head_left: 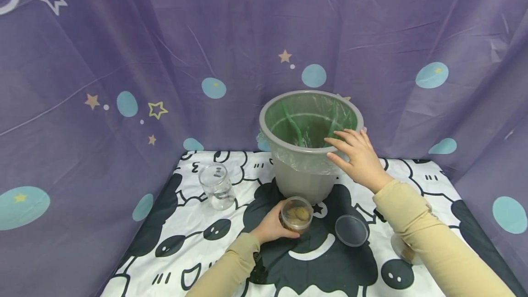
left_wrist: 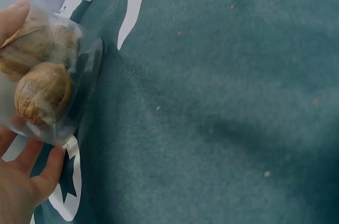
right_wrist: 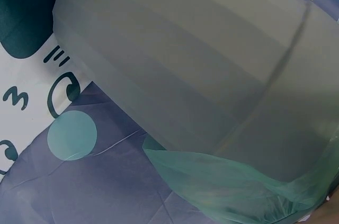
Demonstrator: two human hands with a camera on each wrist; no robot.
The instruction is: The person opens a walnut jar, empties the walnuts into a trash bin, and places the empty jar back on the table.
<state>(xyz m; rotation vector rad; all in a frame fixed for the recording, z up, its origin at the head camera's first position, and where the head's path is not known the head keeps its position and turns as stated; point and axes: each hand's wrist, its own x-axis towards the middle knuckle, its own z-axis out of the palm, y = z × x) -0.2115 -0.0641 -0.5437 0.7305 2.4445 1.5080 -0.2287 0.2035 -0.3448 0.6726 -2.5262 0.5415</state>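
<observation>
My left hand (head_left: 273, 224) grips a clear plastic jar (head_left: 296, 226) at the middle front. Its fingers and thumb wrap round the side. Walnuts (left_wrist: 43, 94) show through the wall in the left wrist view. My right hand (head_left: 360, 157) is at the right front rim of a grey trash bin (head_left: 305, 182), fingers spread, nothing held in them. A thin green bag (head_left: 317, 104) lines the bin and folds out over the rim. In the right wrist view the bin wall (right_wrist: 175, 65) fills most of the picture, and only an edge of the hand shows.
A clear jar (head_left: 217, 189) stands at the left. Right of the held jar lies a round clear lid (head_left: 352, 231). Another clear container (head_left: 406, 250) with something brown inside is partly behind my right sleeve. A purple curtain (head_left: 247, 26) hangs behind the patterned cloth.
</observation>
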